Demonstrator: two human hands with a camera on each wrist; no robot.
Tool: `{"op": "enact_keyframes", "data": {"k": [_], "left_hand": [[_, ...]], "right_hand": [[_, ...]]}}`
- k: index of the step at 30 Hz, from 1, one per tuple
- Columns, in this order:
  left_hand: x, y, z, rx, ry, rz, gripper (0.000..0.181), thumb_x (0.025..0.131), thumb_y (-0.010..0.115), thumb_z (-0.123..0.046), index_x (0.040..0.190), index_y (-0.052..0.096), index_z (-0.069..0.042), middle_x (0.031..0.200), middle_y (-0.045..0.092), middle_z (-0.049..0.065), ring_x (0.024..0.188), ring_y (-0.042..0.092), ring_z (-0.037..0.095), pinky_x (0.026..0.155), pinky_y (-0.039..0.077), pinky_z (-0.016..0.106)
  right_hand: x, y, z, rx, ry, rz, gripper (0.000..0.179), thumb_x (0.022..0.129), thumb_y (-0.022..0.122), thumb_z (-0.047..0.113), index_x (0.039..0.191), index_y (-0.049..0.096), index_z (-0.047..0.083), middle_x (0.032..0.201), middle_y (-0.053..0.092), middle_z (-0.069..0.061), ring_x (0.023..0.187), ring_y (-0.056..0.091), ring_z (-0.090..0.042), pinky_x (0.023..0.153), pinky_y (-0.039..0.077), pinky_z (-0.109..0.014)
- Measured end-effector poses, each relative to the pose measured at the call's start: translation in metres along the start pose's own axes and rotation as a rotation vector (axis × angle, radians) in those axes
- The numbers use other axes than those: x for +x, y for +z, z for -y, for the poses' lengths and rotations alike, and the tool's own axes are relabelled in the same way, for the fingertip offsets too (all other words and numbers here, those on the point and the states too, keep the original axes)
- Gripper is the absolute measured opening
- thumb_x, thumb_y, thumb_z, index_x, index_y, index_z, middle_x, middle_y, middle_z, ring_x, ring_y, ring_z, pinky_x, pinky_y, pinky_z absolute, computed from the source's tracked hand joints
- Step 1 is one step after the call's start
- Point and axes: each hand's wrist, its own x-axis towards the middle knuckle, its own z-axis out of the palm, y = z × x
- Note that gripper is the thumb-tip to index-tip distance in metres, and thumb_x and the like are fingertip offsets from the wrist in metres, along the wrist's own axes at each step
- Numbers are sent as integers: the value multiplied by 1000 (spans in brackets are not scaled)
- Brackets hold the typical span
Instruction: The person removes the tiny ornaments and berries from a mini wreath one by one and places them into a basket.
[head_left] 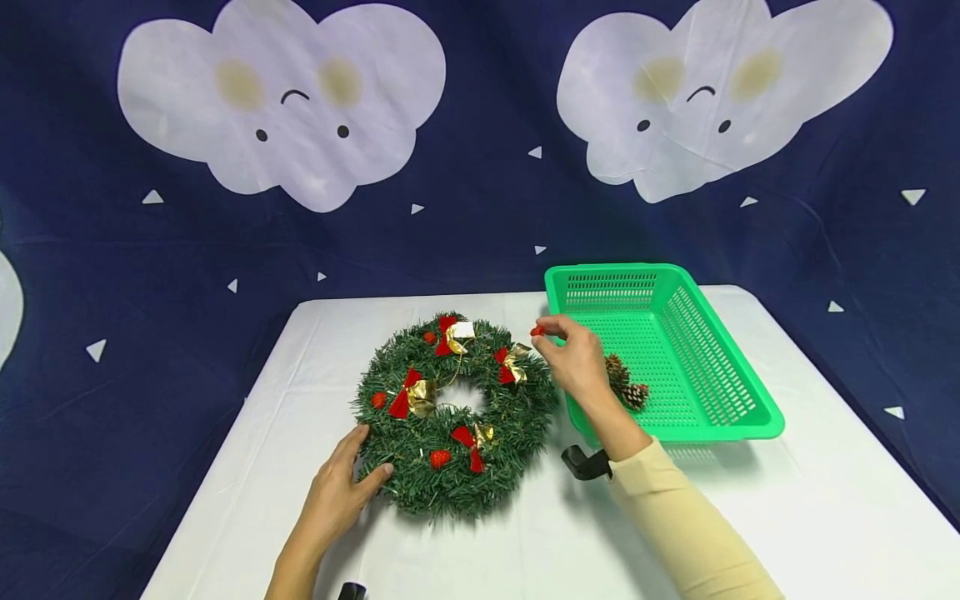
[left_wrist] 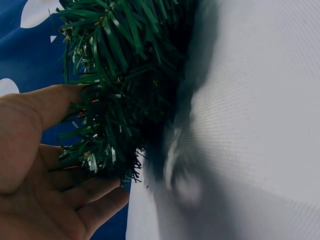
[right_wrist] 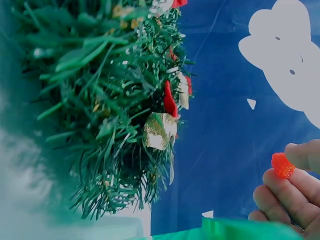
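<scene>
A green artificial wreath (head_left: 390, 450) lies on the white-covered table, with red and gold bows and red berries set among its needles. My right hand (head_left: 576, 357) is above the wreath's far right side and pinches a small bumpy red berry (right_wrist: 283, 165) between thumb and fingers, apart from the wreath. At the wreath's near left edge, my left hand (head_left: 337, 492) touches the needles with fingers spread and relaxed. In the left wrist view, thumb and fingers (left_wrist: 102, 207) lie on either side of the wreath's rim, their tips partly hidden by needles.
A green perforated basket (head_left: 738, 375) stands to the right, with several pine cones (head_left: 634, 396) at its left side, partly behind my right forearm. A white tag (head_left: 464, 330) sits on the far bow. Behind the table hangs a dark blue cloth (head_left: 480, 225) printed with clouds.
</scene>
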Motion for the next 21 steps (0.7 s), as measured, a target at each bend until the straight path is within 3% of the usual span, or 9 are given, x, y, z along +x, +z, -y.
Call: {"op": "enact_keyframes", "data": {"k": [3,7,14,21], "left_hand": [[0,0,0,-3,-9,10,75,88,65,-31,147,29,-3,153,28,19,136,33,44,106,32,62],[0,-1,-1,-9,-20,22,75,89,65,-33,148,29,-4,154,27,18,137,32,43,107,32,62],[0,-2,-2,-8,-12,18,75,89,64,-34,148,29,-4,154,27,18,137,32,44,107,31,62],[0,-2,-2,-3,-12,17,75,89,65,-33,148,29,-3,154,27,19,137,32,44,107,31,62]], "right_hand": [[1,-2,-3,-10,7,3,30,89,64,27,116,65,16,115,69,-8,99,64,-26,63,47,-30],[1,-7,-6,-18,6,-9,29,89,64,26,116,66,16,114,69,-8,92,64,-25,58,43,-27],[4,-16,-17,-12,1,-43,30,87,66,22,115,66,11,112,69,-11,107,63,-29,78,50,-38],[4,-24,-29,-33,-17,-55,31,87,65,21,116,66,9,111,69,-14,106,63,-31,81,50,-43]]}}
